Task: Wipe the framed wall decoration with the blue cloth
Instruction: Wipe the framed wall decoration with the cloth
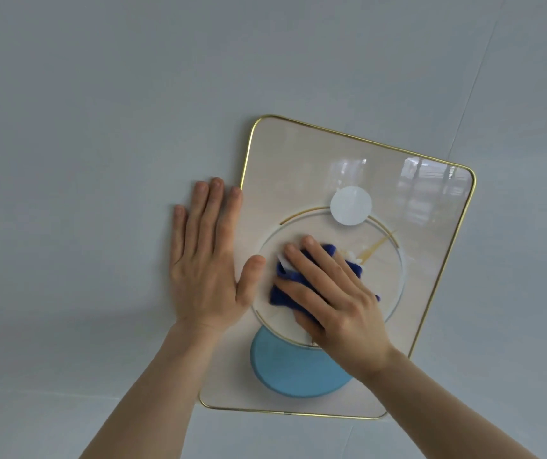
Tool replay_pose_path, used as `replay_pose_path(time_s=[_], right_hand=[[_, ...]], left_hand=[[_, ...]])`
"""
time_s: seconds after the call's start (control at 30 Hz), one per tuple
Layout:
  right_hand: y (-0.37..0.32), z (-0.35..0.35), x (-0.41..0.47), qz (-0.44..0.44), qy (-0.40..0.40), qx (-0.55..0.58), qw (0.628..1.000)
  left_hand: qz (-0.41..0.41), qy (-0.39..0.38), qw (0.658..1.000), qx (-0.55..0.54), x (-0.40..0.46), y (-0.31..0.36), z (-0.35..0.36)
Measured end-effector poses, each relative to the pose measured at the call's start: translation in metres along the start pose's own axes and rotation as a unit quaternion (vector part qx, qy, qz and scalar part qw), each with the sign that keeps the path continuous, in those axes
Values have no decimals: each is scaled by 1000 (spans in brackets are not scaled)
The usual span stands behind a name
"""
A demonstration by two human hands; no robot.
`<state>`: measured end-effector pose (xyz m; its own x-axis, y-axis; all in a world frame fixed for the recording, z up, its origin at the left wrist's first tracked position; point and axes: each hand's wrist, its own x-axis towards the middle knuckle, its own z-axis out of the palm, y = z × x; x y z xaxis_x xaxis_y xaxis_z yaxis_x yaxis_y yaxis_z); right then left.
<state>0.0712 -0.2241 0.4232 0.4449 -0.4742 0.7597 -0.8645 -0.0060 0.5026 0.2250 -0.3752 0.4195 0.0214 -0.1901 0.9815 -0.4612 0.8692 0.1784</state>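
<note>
Wall [83, 127] in a pale grey-blue fills nearly the whole head view, plain and smooth, with a faint seam seen running diagonally at the upper right. Against it a framed wall decoration [431, 260] is hung, seen tilted; a thin gold rim with rounded corners is carried round its glossy cream face, on which window reflections are caught at the upper right. A white disc [350, 205], a large pale ring edged with gold arcs, a gold pointed mark [376, 248] and a light blue disc [293, 372] are printed on the face. The left hand [209, 256] is laid flat, fingers spread straight, mostly on the wall just beside the frame's left edge, with the thumb and forefinger lapping onto the picture; nothing is held in it. The right hand [335, 293] is pressed palm-down on the blue cloth [285, 293], which is crumpled and pinned against the middle of the ring; much of the cloth and part of the ring are hidden under the fingers. Both bare forearms are seen rising from the bottom edge.
</note>
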Motion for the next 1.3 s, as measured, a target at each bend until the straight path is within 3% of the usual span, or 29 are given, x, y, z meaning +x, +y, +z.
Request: replay_pose_path(time_s=[0.23, 0.3, 0.4, 0.47, 0.73, 1.03, 1.17, 1.3], right_hand=[[-2, -26, -39, 54, -54, -36, 996], [-10, -38, -36, 127, -4, 6, 992], [-18, -59, -20, 270, 119, 47, 954], [-23, -63, -3, 305, 145, 63, 939], [-57, 4, 23, 189, 82, 43, 978], [-90, 31, -87, 102, -42, -4, 994], [-91, 14, -124, 118, -103, 6, 988], [-90, -24, -160, 258, -80, -1, 963]], left_hand=[[-14, 3, 1000, 6, 0, 1, 4], [-17, 6, 1000, 2, 0, 1, 4], [-15, 13, 1000, -12, 1, 1, 3], [-18, 21, 999, -20, 1, 1, 3], [-11, 33, 998, -49, -2, -2, 1], [-4, 40, 999, -30, -4, -5, 5], [-6, 30, 999, -36, -4, -4, 3], [-11, 25, 999, -42, -3, -2, 3]])
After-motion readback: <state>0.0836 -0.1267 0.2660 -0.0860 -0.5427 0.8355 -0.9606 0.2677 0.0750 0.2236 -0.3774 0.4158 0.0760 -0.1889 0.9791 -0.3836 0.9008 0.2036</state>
